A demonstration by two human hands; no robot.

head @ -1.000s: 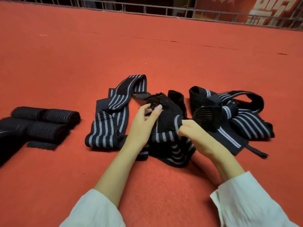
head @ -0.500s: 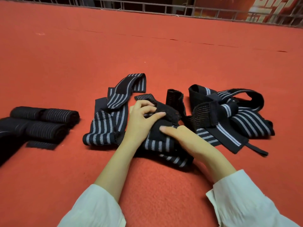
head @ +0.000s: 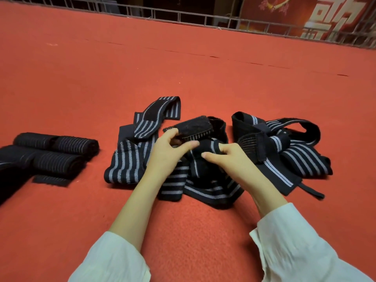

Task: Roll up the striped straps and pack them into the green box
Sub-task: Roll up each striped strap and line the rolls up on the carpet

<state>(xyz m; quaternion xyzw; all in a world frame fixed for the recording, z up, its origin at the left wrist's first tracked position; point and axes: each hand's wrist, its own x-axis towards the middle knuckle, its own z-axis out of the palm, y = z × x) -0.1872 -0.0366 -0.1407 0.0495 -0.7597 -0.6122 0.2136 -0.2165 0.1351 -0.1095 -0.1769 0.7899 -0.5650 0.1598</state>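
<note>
The left hand (head: pixel 168 153) pinches the rough hook-and-loop end (head: pixel 195 127) of one striped strap (head: pixel 211 190), thumb and fingers curled about its edge. The right hand (head: pixel 232 161) grasps a fold just beside it, seemingly of the same strap, with thumb and forefinger closed on the cloth. I judge the step to be freeing this strap from the heap; rolling it has not yet begun. The next move calls for drawing the band out straight, then winding it tight so the fastener can close the roll. The webbing looks elastic and ribbed, black with pale grey stripes, limp and tangled. More loose straps (head: pixel 295 157) lie to the right and another (head: pixel 130 159) to the left. Finished rolls (head: pixel 59 153) — fat, dark cylinders — sit further left on the red carpet (head: pixel 183 68). The green box is not in view.
</note>
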